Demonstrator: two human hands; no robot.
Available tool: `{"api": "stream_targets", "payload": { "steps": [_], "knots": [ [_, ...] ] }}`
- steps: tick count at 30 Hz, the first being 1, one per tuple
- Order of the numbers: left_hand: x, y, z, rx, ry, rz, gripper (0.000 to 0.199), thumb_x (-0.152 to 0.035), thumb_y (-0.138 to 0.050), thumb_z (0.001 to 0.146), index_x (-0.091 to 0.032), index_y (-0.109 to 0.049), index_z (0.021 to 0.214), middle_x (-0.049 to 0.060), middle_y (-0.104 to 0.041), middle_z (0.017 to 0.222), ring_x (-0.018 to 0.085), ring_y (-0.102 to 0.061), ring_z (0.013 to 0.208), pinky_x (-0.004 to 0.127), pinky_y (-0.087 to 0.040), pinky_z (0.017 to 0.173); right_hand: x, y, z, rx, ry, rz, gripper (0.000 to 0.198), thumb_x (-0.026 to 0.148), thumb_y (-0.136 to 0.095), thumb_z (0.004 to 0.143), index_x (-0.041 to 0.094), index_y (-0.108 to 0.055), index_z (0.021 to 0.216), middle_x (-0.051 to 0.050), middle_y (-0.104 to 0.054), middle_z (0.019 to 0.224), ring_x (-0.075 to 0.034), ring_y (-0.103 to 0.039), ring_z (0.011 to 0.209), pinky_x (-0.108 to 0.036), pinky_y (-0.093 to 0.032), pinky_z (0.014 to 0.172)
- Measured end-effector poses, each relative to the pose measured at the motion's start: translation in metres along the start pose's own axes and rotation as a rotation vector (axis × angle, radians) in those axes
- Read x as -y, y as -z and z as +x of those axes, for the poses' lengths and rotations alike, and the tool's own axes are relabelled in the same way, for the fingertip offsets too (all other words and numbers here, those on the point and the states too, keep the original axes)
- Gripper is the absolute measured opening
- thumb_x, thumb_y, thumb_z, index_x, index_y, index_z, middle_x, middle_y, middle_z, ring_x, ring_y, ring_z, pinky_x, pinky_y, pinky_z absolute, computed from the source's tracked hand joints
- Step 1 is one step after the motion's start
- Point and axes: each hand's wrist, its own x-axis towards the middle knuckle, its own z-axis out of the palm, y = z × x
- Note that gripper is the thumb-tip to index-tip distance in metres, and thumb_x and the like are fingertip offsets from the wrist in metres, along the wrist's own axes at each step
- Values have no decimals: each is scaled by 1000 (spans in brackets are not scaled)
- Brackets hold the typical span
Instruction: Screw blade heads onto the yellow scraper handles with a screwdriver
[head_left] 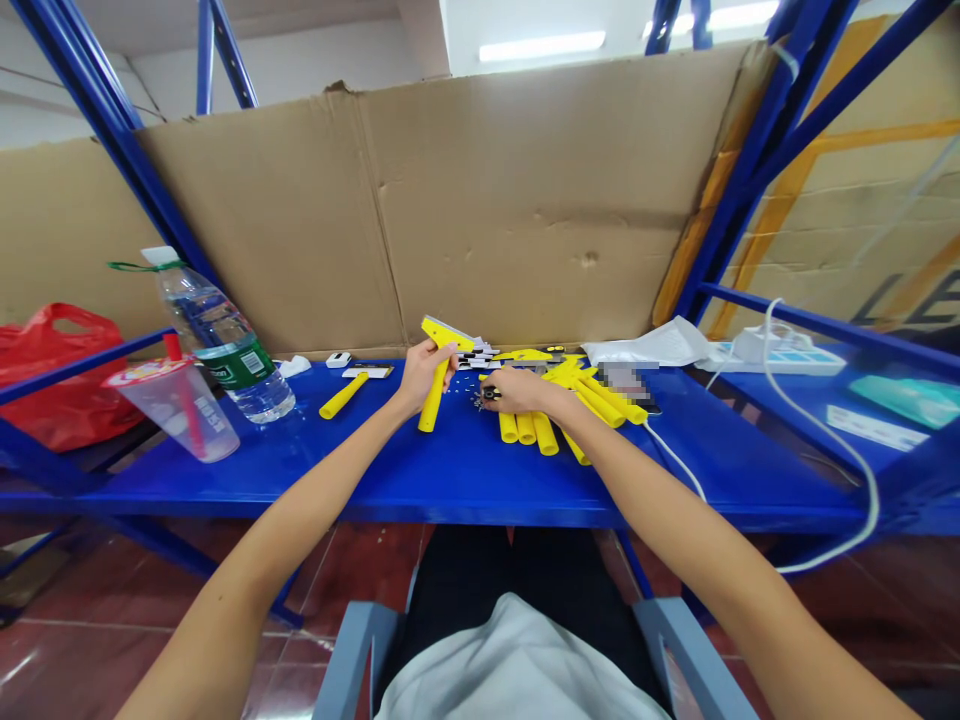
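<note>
My left hand (421,375) is closed around a yellow scraper (433,395), held upright with its wide head at the top and its round handle pointing down. To the right, my right hand (516,388) has its fingers drawn together low over the blue tabletop. At its fingertips a small black piece (491,393) shows, too small to name. Tiny metal bits (477,402), perhaps screws, lie scattered beside those fingers. Under and right of my right wrist are several more yellow scrapers (546,436), handles toward me. Behind the hands sits a pile of white-and-black flat pieces (480,353).
One yellow scraper (345,395) lies apart on the left. Farther left stand a water bottle (238,350) and a plastic cup (176,400), near a red bag (67,375). A cardboard sheet (525,200) walls the back. At right are a white pouch (649,343) and a white cable (825,425).
</note>
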Motion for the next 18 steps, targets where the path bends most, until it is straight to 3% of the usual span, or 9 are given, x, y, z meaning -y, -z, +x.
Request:
{"api": "stream_targets", "payload": {
  "steps": [6, 10, 13, 18],
  "knots": [
    [4, 3, 1, 20, 51, -11, 41, -52, -86, 81, -18, -62, 84, -1, -68, 72, 8, -51, 44, 22, -43, 37, -7, -5, 3, 14, -28, 37, 13, 30, -92, 81, 26, -81, 88, -9, -84, 94, -30, -79, 83, -34, -56, 73],
    [6, 3, 2, 22, 79, -12, 43, -52, -87, 79, -17, -62, 81, -1, -66, 70, 7, -51, 45, 21, -41, 38, -2, -1, 3, 0, -16, -35, 9, 33, -81, 94, 24, -80, 95, -12, -84, 102, -30, -80, 94, -33, -55, 76],
    [8, 3, 2, 14, 115, -19, 42, -51, -87, 79, -17, -62, 81, -1, -65, 70, 7, -50, 45, 21, -42, 38, 4, 7, 2, -117, -21, -4, 13, 32, -74, 101, 21, -78, 106, -15, -83, 113, -31, -78, 105, -33, -53, 82],
    [11, 4, 2, 35, 232, -10, 37, -44, -87, 81, -16, -63, 78, 0, -63, 65, 8, -51, 45, 21, -39, 37, 8, 13, 2, -358, 4, 161, 14, 29, -67, 106, 20, -73, 113, -11, -77, 120, -27, -73, 110, -33, -50, 93]
  ]
}}
